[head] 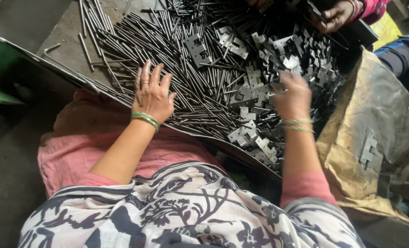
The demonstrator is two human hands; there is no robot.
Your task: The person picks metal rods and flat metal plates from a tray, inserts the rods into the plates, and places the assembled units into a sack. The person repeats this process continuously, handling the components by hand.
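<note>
**Two hands sorting pins and hinge plates on a metal tray**

The left hand [153, 94] lies flat with fingers spread, its grip open and pressing on the heap of thin steel rods [167, 55], as if to keep them from sliding off the near edge of the tray [62, 59]. The right hand [292, 96] is curled over the pile of stamped hinge plates [255, 92]; it is blurred, so I cannot tell whether its grip has closed on a plate or merely rakes among them.

Rods fill the tray's left and middle; the plates lie to the right of the rods, spilling toward the tray's near rim. Both sorts seem kept in separate heaps so each hand can draw from its own.

Beyond the plates, at the tray's far right corner, another person's hand [335, 16] reaches in. Right of the tray sits a worn sack [374, 124] with a single hinge plate [369, 147] resting on it.
</note>
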